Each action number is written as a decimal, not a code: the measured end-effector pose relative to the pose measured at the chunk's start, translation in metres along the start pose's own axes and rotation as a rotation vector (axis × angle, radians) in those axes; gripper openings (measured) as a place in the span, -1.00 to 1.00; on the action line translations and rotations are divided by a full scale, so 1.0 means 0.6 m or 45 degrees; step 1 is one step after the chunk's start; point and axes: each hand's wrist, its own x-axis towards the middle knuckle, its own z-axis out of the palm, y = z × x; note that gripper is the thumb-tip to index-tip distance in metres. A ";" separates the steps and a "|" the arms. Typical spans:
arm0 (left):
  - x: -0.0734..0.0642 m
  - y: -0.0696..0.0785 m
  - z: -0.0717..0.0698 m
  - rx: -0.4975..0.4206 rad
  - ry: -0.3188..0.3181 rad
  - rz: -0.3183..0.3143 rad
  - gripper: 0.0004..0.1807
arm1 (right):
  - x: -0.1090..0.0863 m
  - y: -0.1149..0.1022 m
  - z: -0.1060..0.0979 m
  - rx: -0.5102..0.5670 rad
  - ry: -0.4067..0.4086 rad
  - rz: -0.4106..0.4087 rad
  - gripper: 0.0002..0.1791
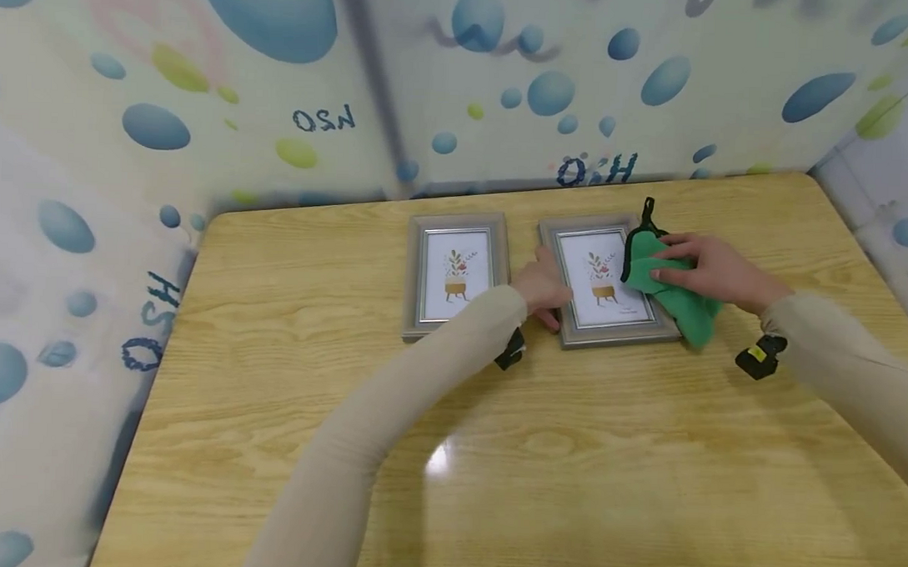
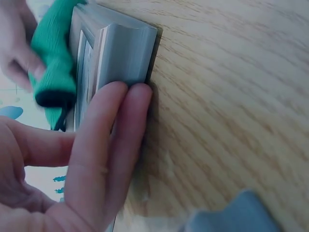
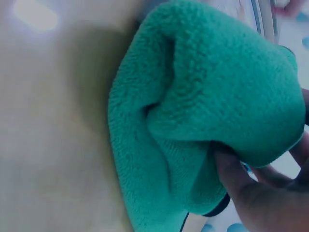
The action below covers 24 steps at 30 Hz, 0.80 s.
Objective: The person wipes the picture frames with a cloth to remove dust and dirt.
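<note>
Two grey picture frames lie on the wooden table, each with a print of a potted plant. My left hand (image 1: 541, 288) is between them, its nearly straight fingers (image 2: 104, 125) touching the outer side of the right picture frame (image 1: 573, 325). The left picture frame (image 1: 417, 274) lies just beyond that hand, untouched. My right hand (image 1: 713, 272) grips a green cloth (image 1: 682, 304) with black edging and a black loop. The cloth lies over the right side of the right frame, covering part of its glass and border. In the right wrist view the bunched cloth (image 3: 207, 96) hides most of the frame.
The wooden table (image 1: 567, 488) stretches toward me and to both sides. Behind it rises a wall (image 1: 401, 90) with blue and green bubble patterns and lettering. A black device sits at each wrist, the right one (image 1: 759, 357) with a yellow mark.
</note>
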 end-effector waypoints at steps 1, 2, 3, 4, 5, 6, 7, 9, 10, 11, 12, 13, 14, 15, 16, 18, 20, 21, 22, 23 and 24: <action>0.000 0.000 0.000 0.004 -0.001 -0.001 -0.06 | -0.011 -0.001 0.006 -0.042 0.016 -0.027 -0.48; 0.001 0.000 0.001 0.008 -0.002 -0.002 -0.06 | -0.022 -0.002 0.013 -0.077 0.033 -0.064 -0.52; 0.001 0.000 0.000 0.010 -0.004 -0.002 -0.06 | -0.033 -0.003 0.020 -0.111 0.062 -0.110 -0.57; 0.001 0.000 0.000 0.009 -0.007 -0.002 -0.06 | -0.045 -0.004 0.028 -0.145 0.093 -0.149 -0.60; 0.001 0.001 0.000 0.013 -0.009 -0.006 -0.05 | -0.055 -0.005 0.036 -0.177 0.135 -0.198 -0.64; 0.001 0.001 0.000 0.015 -0.012 -0.009 -0.04 | -0.066 -0.006 0.044 -0.200 0.170 -0.231 -0.66; 0.001 0.001 0.000 0.018 -0.017 -0.015 -0.02 | -0.077 -0.008 0.051 -0.216 0.202 -0.247 -0.68; 0.001 0.003 0.001 0.020 -0.027 -0.020 -0.01 | -0.098 -0.013 0.063 -0.236 0.260 -0.266 -0.71; 0.001 0.003 0.002 0.021 -0.030 -0.021 0.00 | -0.107 -0.016 0.068 -0.244 0.276 -0.257 -0.71; 0.001 0.004 0.002 0.025 -0.033 -0.021 0.00 | -0.114 -0.019 0.071 -0.260 0.295 -0.248 -0.71; 0.001 0.004 0.003 0.023 -0.037 -0.020 0.00 | -0.121 -0.022 0.075 -0.286 0.307 -0.231 -0.70; 0.001 0.004 0.003 0.023 -0.035 -0.017 0.00 | -0.125 -0.025 0.079 -0.317 0.322 -0.222 -0.69; 0.002 0.003 0.003 0.018 -0.034 -0.009 -0.01 | -0.128 -0.029 0.083 -0.348 0.338 -0.221 -0.69; 0.003 0.002 0.004 0.012 -0.033 -0.001 -0.01 | -0.130 -0.033 0.088 -0.382 0.351 -0.220 -0.68; 0.004 0.000 0.004 0.001 -0.033 0.008 -0.02 | -0.130 -0.036 0.094 -0.418 0.368 -0.227 -0.68; 0.005 -0.004 0.003 -0.019 -0.041 0.034 -0.03 | -0.128 -0.044 0.106 -0.496 0.407 -0.251 -0.69; 0.004 -0.007 0.003 -0.046 -0.053 0.059 -0.03 | -0.123 -0.055 0.115 -0.547 0.439 -0.279 -0.71; 0.004 -0.008 0.002 -0.057 -0.058 0.066 -0.03 | -0.120 -0.061 0.119 -0.569 0.450 -0.288 -0.71; 0.004 -0.009 0.001 -0.068 -0.060 0.073 -0.03 | -0.118 -0.068 0.121 -0.584 0.453 -0.293 -0.72; 0.003 -0.009 0.000 -0.073 -0.061 0.077 -0.03 | -0.114 -0.076 0.124 -0.592 0.449 -0.295 -0.72; 0.003 -0.009 -0.001 -0.077 -0.063 0.083 -0.03 | -0.111 -0.083 0.126 -0.591 0.437 -0.293 -0.72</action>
